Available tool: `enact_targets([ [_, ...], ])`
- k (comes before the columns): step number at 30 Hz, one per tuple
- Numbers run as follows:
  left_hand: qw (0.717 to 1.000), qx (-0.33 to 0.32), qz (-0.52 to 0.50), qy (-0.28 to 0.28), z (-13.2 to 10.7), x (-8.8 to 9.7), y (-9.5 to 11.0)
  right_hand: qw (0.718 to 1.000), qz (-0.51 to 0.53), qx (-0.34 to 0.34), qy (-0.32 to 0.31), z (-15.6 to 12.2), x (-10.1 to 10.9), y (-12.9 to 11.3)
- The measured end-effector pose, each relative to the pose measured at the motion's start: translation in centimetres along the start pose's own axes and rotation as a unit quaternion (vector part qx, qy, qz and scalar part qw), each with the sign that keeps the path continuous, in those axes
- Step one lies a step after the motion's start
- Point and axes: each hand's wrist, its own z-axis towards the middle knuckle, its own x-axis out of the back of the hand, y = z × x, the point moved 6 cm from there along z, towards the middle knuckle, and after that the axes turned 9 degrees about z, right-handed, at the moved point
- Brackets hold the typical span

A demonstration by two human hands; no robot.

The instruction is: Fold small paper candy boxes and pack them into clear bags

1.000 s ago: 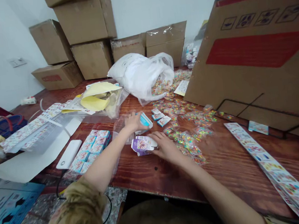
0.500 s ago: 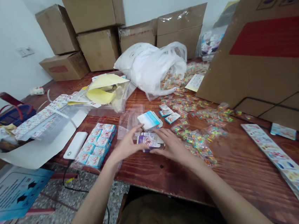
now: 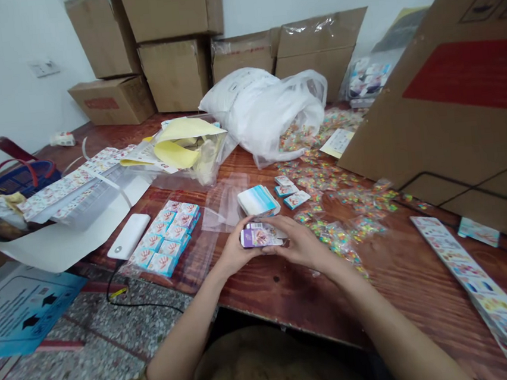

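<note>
Between both hands is a small purple and white printed carton (image 3: 258, 236), its right end showing loose white flaps. My left hand (image 3: 237, 248) curls round its left side, thumb along the near edge. My right hand (image 3: 298, 240) closes round its right end, with fingertips on the far edge. Just beyond lies a stack of blue and white cards (image 3: 258, 201). Several small hand-print boxes (image 3: 297, 199) sit to the right of that stack. At the left, a block of similar blue and white boxes (image 3: 168, 237) stands in rows on clear plastic.
Small clear packets of coloured bits (image 3: 329, 230) spread over the right of the wooden table (image 3: 286, 294), from a white plastic bag (image 3: 273, 113). A white power bank (image 3: 129, 236) with a cable lies left. A large carton (image 3: 465, 151) leans at right, near printed strips (image 3: 472, 276).
The purple carton has been lifted slightly toward me and both hands have closed in around it. My left hand has moved off the card stack. The view has shifted a little.
</note>
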Motion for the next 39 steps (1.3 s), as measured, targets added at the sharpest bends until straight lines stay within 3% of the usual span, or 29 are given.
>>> enact_targets([
  [7, 1.0, 0.017, 0.006, 0.015, -0.2, -0.3, -0.8, 0.993, -0.103, 0.052, -0.033, 0.9, -0.5, -1.2],
  [11, 0.999, 0.038, -0.017, 0.018, -0.4, -0.4, -0.9, 0.989, -0.105, 0.082, -0.065, 1.2, -0.1, -1.6],
  [22, 0.997, 0.035, -0.07, -0.008, -0.4, -0.8, -1.2, 0.948, -0.286, 0.114, -0.078, 0.8, -2.0, -0.1],
  [27, 0.998, 0.022, -0.066, 0.007, -0.4, -0.7, -1.7, 0.927, -0.315, 0.2, -0.02, 0.1, -1.9, -0.3],
  [32, 0.997, -0.002, -0.077, 0.017, -0.5, -1.1, -0.8, 0.918, -0.289, 0.267, 0.055, -0.4, -1.1, -2.0],
  [39, 0.999, 0.021, -0.036, 0.029, -0.8, -1.1, -0.4, 0.94, -0.273, 0.189, 0.075, 0.5, 1.2, -2.1],
])
